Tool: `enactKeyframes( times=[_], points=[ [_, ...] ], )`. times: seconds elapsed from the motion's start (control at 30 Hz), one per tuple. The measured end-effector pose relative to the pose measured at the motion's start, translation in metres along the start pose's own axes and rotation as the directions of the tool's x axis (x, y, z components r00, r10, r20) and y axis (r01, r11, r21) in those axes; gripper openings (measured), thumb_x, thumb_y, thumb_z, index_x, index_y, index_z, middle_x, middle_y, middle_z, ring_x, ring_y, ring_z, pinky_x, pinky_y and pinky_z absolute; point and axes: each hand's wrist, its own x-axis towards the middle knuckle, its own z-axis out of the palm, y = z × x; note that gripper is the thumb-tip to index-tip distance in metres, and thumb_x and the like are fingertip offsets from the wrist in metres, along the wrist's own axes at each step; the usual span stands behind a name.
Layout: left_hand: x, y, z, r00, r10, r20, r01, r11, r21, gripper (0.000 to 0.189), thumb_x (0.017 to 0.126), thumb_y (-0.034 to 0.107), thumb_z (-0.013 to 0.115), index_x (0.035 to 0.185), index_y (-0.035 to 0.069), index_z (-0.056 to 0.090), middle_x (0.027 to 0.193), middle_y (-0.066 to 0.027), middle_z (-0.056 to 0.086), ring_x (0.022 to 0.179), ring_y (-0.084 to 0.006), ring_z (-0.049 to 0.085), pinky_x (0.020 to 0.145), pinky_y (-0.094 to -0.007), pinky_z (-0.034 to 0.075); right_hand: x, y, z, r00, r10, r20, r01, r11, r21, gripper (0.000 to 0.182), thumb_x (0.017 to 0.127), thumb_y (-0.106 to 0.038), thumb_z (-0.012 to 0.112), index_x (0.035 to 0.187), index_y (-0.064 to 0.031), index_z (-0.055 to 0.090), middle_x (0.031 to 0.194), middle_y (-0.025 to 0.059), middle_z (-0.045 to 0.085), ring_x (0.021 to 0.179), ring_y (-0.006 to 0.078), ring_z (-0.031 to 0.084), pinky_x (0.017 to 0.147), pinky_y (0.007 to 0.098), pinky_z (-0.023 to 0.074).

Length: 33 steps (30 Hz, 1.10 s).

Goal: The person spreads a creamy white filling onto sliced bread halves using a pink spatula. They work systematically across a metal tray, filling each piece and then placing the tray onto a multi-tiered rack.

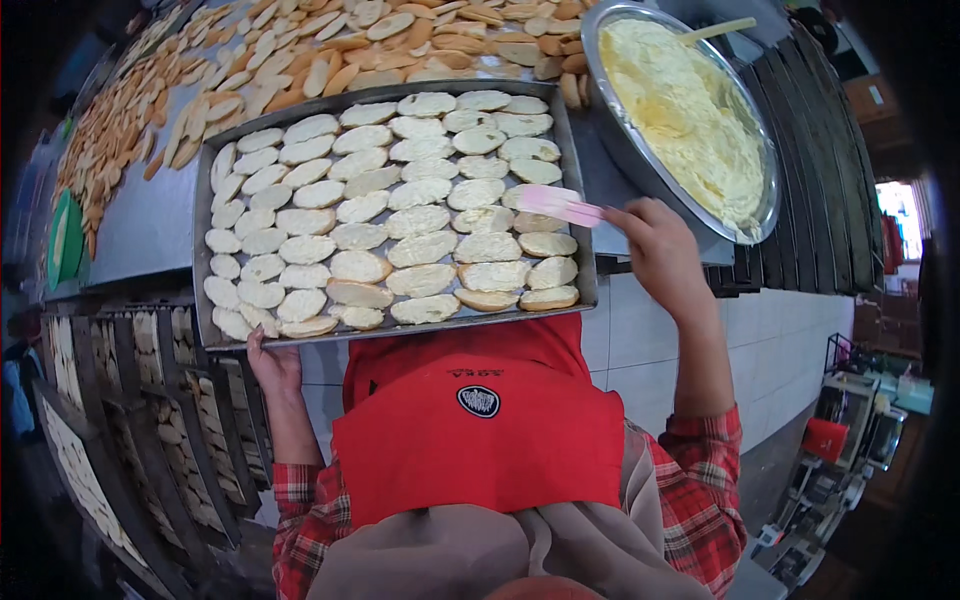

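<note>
My left hand (271, 361) grips the front left corner of a metal baking tray (397, 330), with fingertips over its rim. Rows of oval bread slices (421, 251) coated with pale spread fill the tray. In my right hand (661, 247) is a pink spatula (559, 204), its blade over a slice in the rightmost column. Whether the blade touches that slice, I cannot tell. To the right of the tray, a large steel bowl (772, 191) holds creamy yellow spread (682, 127), with a pale handle (720, 30) sticking out.
Loose bread slices (322, 52) are heaped across the metal table (150, 232) behind the tray. A green basin (66, 240) stands at its left edge. Filled trays (187, 435) are racked at lower left. Dark trays (802, 165) stand stacked beyond the bowl.
</note>
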Motion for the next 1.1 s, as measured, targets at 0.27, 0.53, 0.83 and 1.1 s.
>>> enactKeyframes(
  times=[0.27, 0.53, 0.83, 1.1],
  points=[
    [-0.009, -0.004, 0.012, 0.999, 0.035, -0.035, -0.034, 0.999, 0.03, 0.055, 0.076, 0.019, 0.054, 0.127, 0.001, 0.04, 0.127, -0.0113, 0.048, 0.115, -0.0274, 0.049, 0.099, -0.0421, 0.039, 0.046, 0.003, 0.056, 0.953, -0.277, 0.124, 0.281, 0.959, -0.018, 0.041, 0.065, 0.002, 0.058, 0.104, -0.012, 0.061, 0.092, 0.0046, 0.056, 0.088, 0.0228, 0.053, 0.076, 0.0347, 0.0428],
    [-0.006, -0.004, 0.006, 1.0, 0.007, -0.015, -0.007, 1.0, 0.001, 0.057, 0.076, 0.019, 0.055, 0.128, 0.002, 0.039, 0.128, -0.0112, 0.048, 0.116, -0.0274, 0.048, 0.099, -0.0422, 0.039, 0.055, -0.005, 0.057, 0.914, -0.364, 0.178, 0.386, 0.915, -0.115, 0.031, 0.072, -0.008, 0.055, 0.102, -0.01, 0.061, 0.091, 0.0028, 0.055, 0.089, 0.0196, 0.052, 0.077, 0.0321, 0.04],
    [-0.006, -0.004, 0.009, 0.999, 0.016, -0.038, -0.015, 1.0, 0.027, 0.059, 0.075, 0.02, 0.055, 0.128, 0.002, 0.039, 0.128, -0.0111, 0.047, 0.117, -0.0278, 0.047, 0.101, -0.0432, 0.037, 0.046, 0.002, 0.02, 0.952, -0.272, 0.142, 0.298, 0.929, -0.221, 0.025, 0.071, -0.005, 0.054, 0.094, -0.0095, 0.062, 0.085, 0.0028, 0.055, 0.083, 0.0199, 0.052, 0.072, 0.0318, 0.0417],
    [-0.004, -0.003, 0.003, 0.999, 0.04, -0.034, -0.038, 0.998, 0.053, 0.056, 0.077, 0.022, 0.055, 0.127, 0.001, 0.041, 0.127, -0.011, 0.048, 0.116, -0.027, 0.048, 0.099, -0.0421, 0.039, -0.002, 0.049, -0.04, 0.878, 0.456, 0.147, -0.451, 0.683, 0.574, 0.031, 0.085, 0.003, 0.045, 0.112, -0.0027, 0.06, 0.095, 0.0032, 0.061, 0.079, 0.0092, 0.054, 0.072, 0.0224, 0.0431]
  ],
)
